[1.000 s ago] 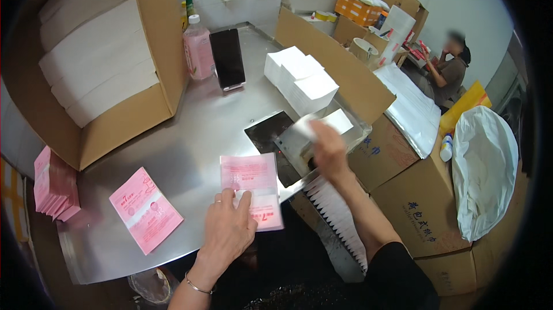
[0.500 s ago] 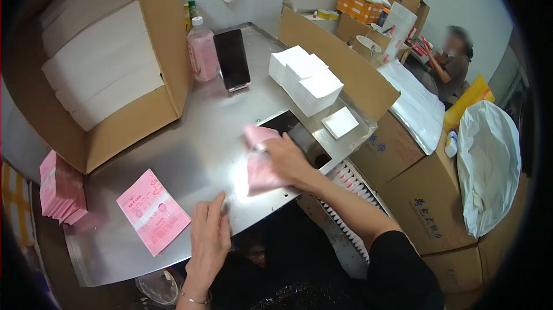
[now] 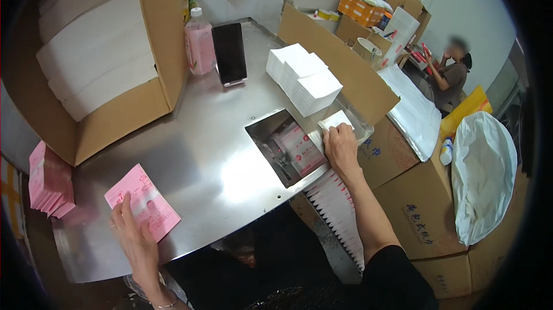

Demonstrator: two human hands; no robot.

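Note:
My left hand (image 3: 135, 229) reaches over a flat pile of pink printed packets (image 3: 159, 212) at the table's front left; its fingers are stretched out, the tips at the top packet. My right hand (image 3: 343, 151) closes its fingers on a small white stack of folded tissues (image 3: 336, 118) at the table's right edge. Its underside is hidden. Between the hands, a rectangular opening (image 3: 268, 147) in the metal table shows a pink packet (image 3: 300, 147) lying inside. Beyond the right hand stands a larger stack of white folded tissues (image 3: 314, 91).
A cardboard box (image 3: 129, 111) full of white tissue stacks stands at left, pink packets (image 3: 52, 186) below it. A phone (image 3: 229, 53) and a pink bottle (image 3: 200, 45) stand at the back. Packed pieces fill a tray (image 3: 334, 206) under the right forearm. A person (image 3: 449, 74) sits far right.
My right hand has left the pink packet over the opening and moved right to the small white stack. The packet now lies inside the opening. My left hand has moved left onto the pink pile.

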